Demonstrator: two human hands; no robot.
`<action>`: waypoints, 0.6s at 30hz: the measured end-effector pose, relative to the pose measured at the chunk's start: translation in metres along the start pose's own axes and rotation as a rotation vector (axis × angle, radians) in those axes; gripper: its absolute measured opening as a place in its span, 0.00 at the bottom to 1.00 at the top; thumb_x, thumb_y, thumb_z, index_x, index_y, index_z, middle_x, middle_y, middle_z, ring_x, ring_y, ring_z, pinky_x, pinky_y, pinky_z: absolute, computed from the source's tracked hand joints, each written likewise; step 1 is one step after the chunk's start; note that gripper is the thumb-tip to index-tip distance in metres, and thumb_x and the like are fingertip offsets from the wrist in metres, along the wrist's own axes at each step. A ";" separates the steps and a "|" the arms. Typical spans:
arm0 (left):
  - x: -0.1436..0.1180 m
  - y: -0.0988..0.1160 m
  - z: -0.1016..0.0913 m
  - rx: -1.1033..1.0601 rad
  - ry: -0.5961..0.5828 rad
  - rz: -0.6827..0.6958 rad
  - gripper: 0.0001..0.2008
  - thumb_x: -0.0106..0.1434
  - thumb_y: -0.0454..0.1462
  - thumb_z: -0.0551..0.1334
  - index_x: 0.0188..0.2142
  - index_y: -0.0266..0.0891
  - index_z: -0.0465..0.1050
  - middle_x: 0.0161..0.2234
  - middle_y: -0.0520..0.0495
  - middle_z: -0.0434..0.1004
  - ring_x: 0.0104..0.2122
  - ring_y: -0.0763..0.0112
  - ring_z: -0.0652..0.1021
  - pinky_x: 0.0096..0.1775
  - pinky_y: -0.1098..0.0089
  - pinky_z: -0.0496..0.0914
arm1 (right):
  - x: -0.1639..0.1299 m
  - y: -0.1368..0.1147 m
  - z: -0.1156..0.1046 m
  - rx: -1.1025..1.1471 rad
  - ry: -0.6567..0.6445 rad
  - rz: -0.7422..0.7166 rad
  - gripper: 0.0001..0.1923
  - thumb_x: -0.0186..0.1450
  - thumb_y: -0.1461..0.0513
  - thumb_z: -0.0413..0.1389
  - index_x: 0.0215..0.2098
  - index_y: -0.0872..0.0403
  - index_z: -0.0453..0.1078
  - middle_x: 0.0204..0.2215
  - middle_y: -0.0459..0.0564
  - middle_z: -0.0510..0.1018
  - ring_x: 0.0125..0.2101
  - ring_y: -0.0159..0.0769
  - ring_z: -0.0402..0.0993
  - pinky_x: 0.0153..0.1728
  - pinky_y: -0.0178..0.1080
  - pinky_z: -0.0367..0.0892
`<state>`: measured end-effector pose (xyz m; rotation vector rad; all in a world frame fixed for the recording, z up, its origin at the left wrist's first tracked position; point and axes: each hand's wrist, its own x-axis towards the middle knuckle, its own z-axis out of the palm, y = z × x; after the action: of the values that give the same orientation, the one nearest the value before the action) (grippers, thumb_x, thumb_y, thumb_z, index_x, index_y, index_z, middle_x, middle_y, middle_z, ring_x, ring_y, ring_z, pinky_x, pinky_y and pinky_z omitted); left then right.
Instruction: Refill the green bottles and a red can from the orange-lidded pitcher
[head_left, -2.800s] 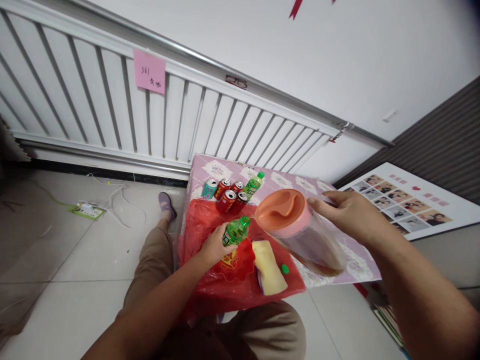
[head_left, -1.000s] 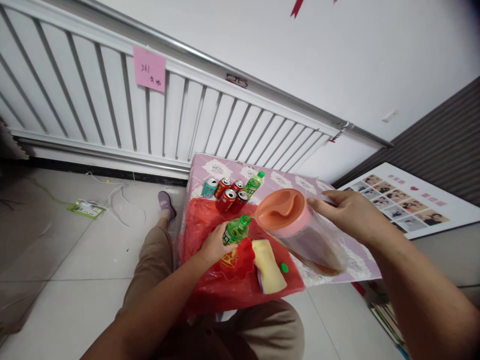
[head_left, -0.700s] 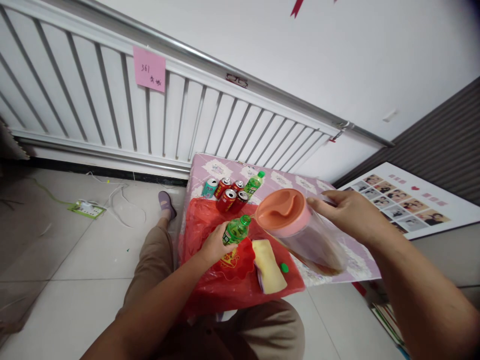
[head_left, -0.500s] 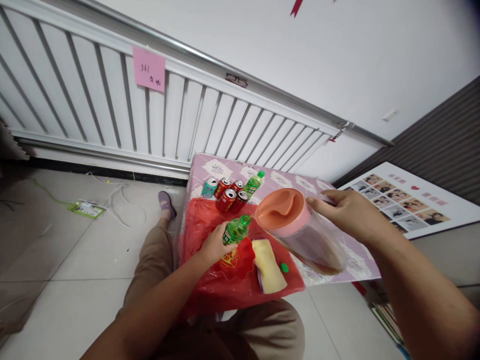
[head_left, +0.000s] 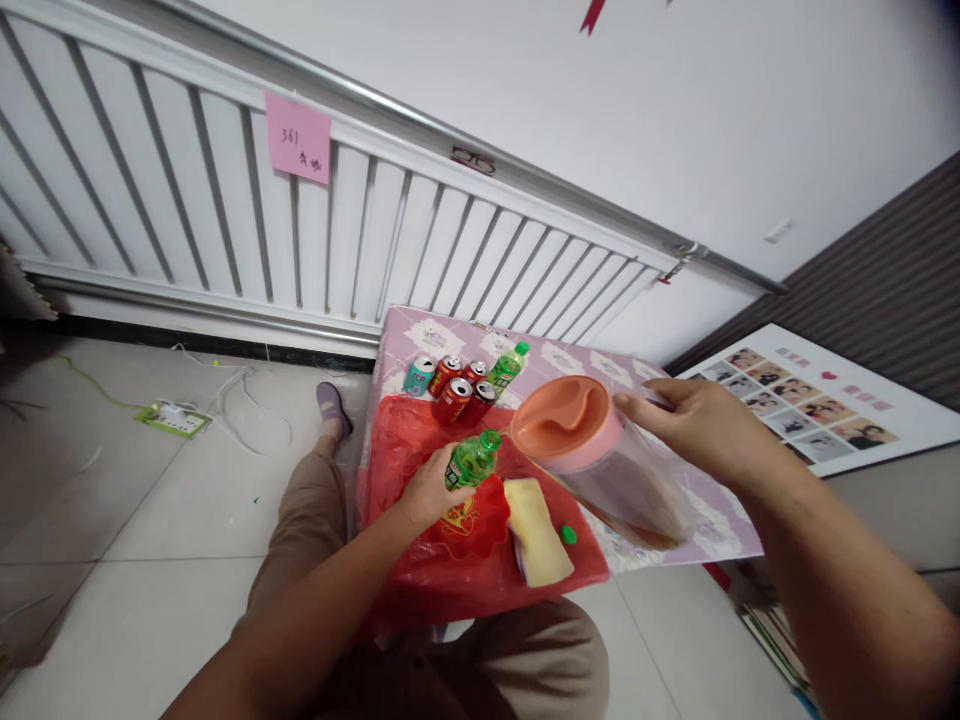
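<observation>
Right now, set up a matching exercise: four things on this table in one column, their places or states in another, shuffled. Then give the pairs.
Things:
1. pitcher
2. green bottle
3. loose green cap
4. teal can

Places or states:
A. lies alone on the red plastic sheet, beside the yellow sponge
B. tilted, held up by the right hand
C. left end of the can cluster at the table's far side
D. uncapped, gripped by the left hand

Pairs: 1-B, 2-D, 3-A, 4-C
</observation>
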<state>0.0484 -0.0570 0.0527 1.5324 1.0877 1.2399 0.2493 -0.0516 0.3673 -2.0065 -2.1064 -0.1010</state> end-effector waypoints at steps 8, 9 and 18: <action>0.001 -0.002 0.000 0.000 -0.002 0.001 0.36 0.53 0.34 0.71 0.60 0.44 0.61 0.54 0.43 0.74 0.53 0.59 0.75 0.56 0.58 0.69 | -0.001 -0.001 -0.001 0.001 -0.074 0.055 0.26 0.54 0.39 0.48 0.18 0.50 0.54 0.15 0.40 0.53 0.20 0.30 0.51 0.21 0.37 0.49; 0.001 -0.002 0.000 0.003 -0.002 0.003 0.36 0.53 0.34 0.71 0.60 0.44 0.61 0.54 0.43 0.74 0.53 0.59 0.75 0.56 0.58 0.69 | -0.001 -0.001 -0.001 0.003 -0.073 0.056 0.26 0.54 0.39 0.48 0.18 0.50 0.54 0.15 0.40 0.53 0.20 0.30 0.51 0.21 0.37 0.49; 0.000 -0.002 0.000 0.017 0.009 0.007 0.36 0.53 0.35 0.71 0.60 0.43 0.62 0.54 0.42 0.74 0.53 0.58 0.75 0.56 0.58 0.69 | -0.001 0.003 0.000 0.000 -0.070 0.057 0.25 0.55 0.39 0.49 0.19 0.50 0.57 0.15 0.41 0.56 0.20 0.31 0.53 0.21 0.37 0.50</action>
<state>0.0478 -0.0560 0.0509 1.5460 1.1024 1.2463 0.2518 -0.0520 0.3669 -2.0974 -2.0885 -0.0219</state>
